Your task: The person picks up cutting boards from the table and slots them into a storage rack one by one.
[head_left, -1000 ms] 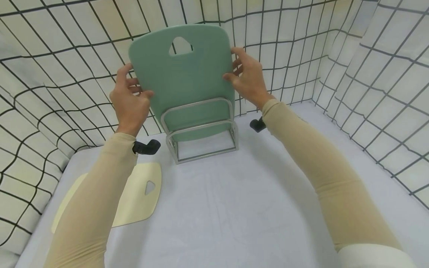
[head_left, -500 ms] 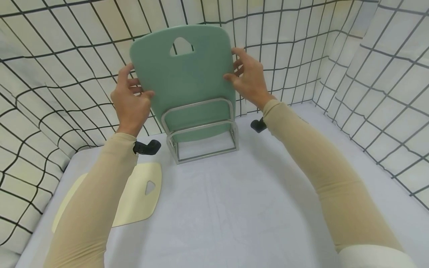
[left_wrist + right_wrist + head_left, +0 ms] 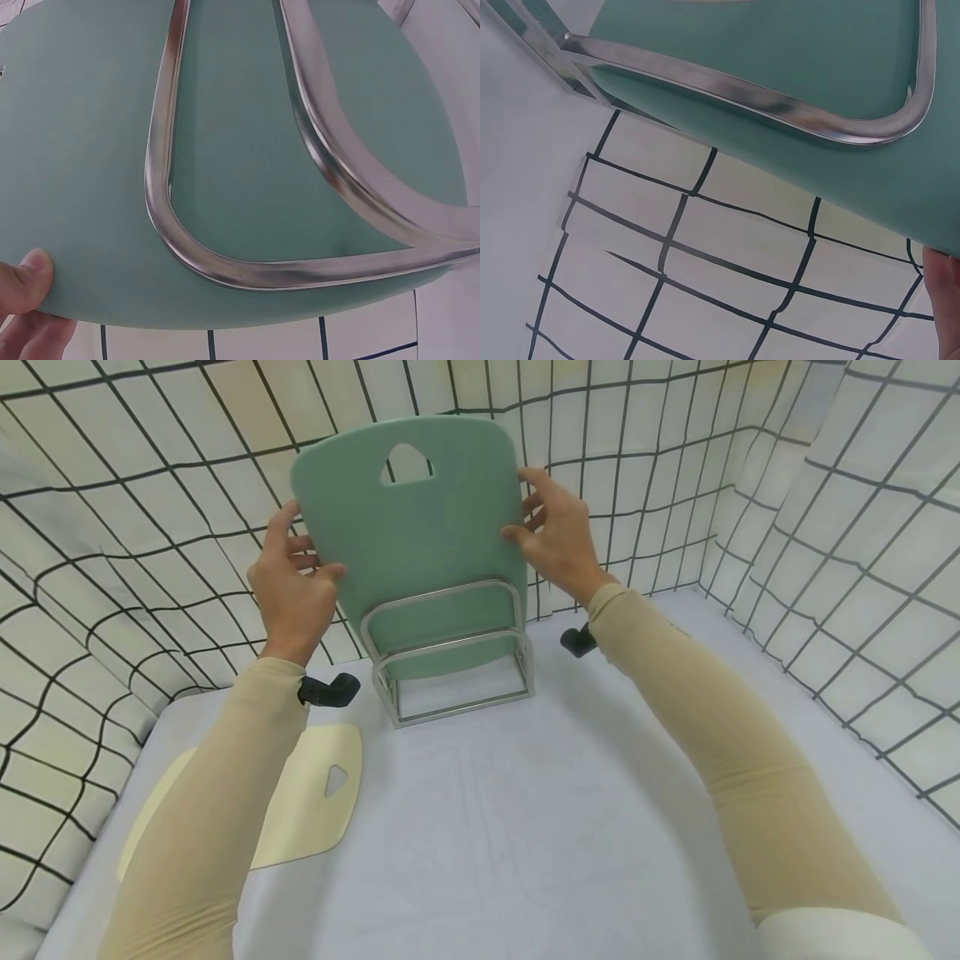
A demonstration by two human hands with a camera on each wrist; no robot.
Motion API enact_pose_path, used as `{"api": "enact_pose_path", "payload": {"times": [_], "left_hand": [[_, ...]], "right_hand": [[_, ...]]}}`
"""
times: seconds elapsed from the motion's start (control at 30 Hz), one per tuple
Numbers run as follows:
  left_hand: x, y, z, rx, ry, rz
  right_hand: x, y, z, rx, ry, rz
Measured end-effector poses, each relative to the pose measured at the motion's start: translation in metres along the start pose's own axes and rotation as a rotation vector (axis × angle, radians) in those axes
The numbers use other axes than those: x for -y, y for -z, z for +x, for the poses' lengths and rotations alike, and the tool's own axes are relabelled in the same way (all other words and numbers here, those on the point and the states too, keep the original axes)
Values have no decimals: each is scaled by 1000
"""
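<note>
A green cutting board (image 3: pixel 420 527) with a handle hole near its top stands upright, leaning back slightly, behind the bars of a metal rack (image 3: pixel 450 647). My left hand (image 3: pixel 294 585) grips the board's left edge, thumb on the front face and fingers behind. On the opposite edge, my right hand (image 3: pixel 557 531) pinches the board the same way, a little higher up. In the left wrist view, the left thumb (image 3: pixel 30 281) presses the green surface beside the rack's curved bars. The right wrist view catches only part of the right hand (image 3: pixel 943 292) at the board's edge.
A pale yellow cutting board (image 3: pixel 307 802) lies flat on the white table (image 3: pixel 510 827), partly covered by my left sleeve. White cloth walls with a black grid (image 3: pixel 637 468) rise at the back and on both sides, close behind the rack.
The board and both hands shifted very slightly to the right between one second and half a second ago. Since then they have stayed almost still, with the grip unchanged.
</note>
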State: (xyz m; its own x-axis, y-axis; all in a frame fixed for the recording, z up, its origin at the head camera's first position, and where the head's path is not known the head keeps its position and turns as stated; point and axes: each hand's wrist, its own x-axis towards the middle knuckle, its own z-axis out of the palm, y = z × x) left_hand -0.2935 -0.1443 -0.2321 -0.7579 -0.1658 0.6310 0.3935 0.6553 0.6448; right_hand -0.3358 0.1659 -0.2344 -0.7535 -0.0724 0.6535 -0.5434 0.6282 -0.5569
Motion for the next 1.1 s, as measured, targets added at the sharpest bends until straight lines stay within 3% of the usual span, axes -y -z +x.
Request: {"api": "enact_pose_path", "payload": {"times": [0.43,1.1], "left_hand": [[0,0,3,6,5,21],[6,-4,5,36,2,25]], "right_hand": [[-1,-2,3,-9,12,-11],[-1,-8,2,11,-44,-23]]}}
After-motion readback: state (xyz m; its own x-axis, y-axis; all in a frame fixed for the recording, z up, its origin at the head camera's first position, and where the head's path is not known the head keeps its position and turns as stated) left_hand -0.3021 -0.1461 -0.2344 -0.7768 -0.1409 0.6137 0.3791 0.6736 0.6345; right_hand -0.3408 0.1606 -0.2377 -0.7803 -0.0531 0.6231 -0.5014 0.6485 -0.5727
